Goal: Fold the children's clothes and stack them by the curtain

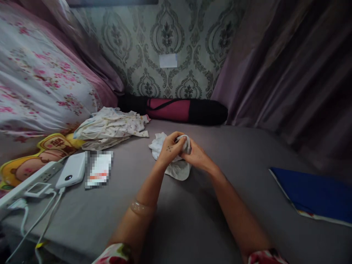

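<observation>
A small crumpled piece of white cloth (178, 171), perhaps a garment, lies partly on the grey bed surface (231, 205) and rises into both hands. My left hand (171, 147) is closed on it, with the thumb and fingers pinching its upper edge. From the other side my right hand (197, 155) grips the same cloth, its fingers curled and partly hidden. A fold of the fabric loops up between the two hands. The exact kind of garment is hard to make out.
At the left are a pile of patterned baby clothes (115, 124), a white power bank (72, 169), a power strip (45, 174), cables and a yellow cushion (53, 145). A long black-and-red bag (172, 110) lies against the wall. A blue folded item (313, 194) sits right.
</observation>
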{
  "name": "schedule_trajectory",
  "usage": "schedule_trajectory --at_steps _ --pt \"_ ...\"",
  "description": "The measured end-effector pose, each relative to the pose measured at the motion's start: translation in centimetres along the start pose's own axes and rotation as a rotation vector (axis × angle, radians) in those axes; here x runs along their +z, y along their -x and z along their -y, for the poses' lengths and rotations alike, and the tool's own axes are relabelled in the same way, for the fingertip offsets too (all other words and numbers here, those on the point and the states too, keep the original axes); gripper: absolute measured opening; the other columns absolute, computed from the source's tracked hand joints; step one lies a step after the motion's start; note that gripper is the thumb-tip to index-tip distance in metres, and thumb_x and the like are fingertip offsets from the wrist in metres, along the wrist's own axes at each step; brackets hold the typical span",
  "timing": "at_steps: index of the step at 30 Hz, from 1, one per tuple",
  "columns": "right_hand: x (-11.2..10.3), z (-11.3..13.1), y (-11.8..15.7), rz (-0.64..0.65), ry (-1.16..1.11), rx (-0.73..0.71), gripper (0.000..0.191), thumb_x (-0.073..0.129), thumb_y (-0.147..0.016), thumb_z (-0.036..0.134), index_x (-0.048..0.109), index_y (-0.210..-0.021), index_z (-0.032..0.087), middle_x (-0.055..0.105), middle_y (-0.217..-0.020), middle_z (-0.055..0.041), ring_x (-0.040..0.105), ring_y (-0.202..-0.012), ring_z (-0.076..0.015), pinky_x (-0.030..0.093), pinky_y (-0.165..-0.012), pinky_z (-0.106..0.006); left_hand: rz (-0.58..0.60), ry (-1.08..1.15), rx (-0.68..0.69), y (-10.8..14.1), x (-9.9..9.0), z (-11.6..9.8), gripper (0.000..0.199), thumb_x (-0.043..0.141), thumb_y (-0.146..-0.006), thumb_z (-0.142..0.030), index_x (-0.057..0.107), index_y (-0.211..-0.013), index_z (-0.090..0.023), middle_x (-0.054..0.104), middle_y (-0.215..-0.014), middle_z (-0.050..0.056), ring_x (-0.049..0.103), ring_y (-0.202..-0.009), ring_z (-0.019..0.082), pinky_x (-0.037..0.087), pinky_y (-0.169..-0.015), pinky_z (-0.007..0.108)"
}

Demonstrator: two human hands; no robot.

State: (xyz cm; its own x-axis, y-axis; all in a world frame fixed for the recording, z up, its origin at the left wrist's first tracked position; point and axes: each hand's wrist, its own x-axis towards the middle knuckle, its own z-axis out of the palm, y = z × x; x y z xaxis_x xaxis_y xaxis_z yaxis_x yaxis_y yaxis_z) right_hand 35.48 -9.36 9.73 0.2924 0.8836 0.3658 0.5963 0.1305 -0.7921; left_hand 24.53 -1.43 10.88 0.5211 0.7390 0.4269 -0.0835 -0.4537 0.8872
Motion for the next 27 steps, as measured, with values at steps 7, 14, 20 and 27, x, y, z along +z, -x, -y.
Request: schedule_trajectory --at_steps 7,14,20,27 --pt "-1.7 -2.2 -0.1 0.012 -0.014 0.109 0.024 0.047 -0.078 0.024 0.07 -0.083 0.016 0.067 -0.075 -0.0017 0.058 -0.071 -0.0163 0.043 -0.066 -0.027 0.087 -0.057 0.031 0.0 0.8 0.9 0.014 0.059 -0.081 -0.03 0.066 -0.086 -0.019 0.066 -0.078 0.001 0.059 -0.074 0.015 0.047 -0.068 0.026" --pt "-4.0 -5.1 -1.1 -0.408 -0.273 0.3 0.029 0.051 -0.073 0.035 0.068 -0.086 0.015 0.063 -0.072 -0.0012 0.053 -0.065 -0.014 0.039 -0.058 -0.025 0.035 -0.164 0.048 0.7 0.9 -1.0 0.017 0.062 -0.082 -0.037 0.062 -0.076 -0.021 0.064 -0.074 0.003 0.057 -0.064 0.014 0.045 -0.059 0.026" --pt "-7.2 -5.1 -0.9 -0.644 -0.124 0.266 0.029 0.054 -0.075 0.044 0.065 -0.075 0.016 0.058 -0.068 0.0001 0.051 -0.065 -0.0143 0.039 -0.061 -0.026 0.921 -0.08 -0.346 2.4 2.9 1.1 0.022 0.052 -0.084 -0.037 0.058 -0.073 -0.02 0.065 -0.061 0.001 0.059 -0.045 0.013 0.037 -0.041 0.022" --pt "-9.5 -3.0 -0.1 -0.672 -0.149 0.177 0.032 0.058 -0.079 0.047 0.069 -0.079 0.016 0.06 -0.069 -0.0004 0.053 -0.065 -0.014 0.04 -0.059 -0.026 0.222 -0.54 -0.06 2.4 4.9 6.2 0.009 0.056 -0.079 -0.023 0.057 -0.087 -0.021 0.065 -0.091 0.012 0.062 -0.091 0.029 0.048 -0.077 0.041"
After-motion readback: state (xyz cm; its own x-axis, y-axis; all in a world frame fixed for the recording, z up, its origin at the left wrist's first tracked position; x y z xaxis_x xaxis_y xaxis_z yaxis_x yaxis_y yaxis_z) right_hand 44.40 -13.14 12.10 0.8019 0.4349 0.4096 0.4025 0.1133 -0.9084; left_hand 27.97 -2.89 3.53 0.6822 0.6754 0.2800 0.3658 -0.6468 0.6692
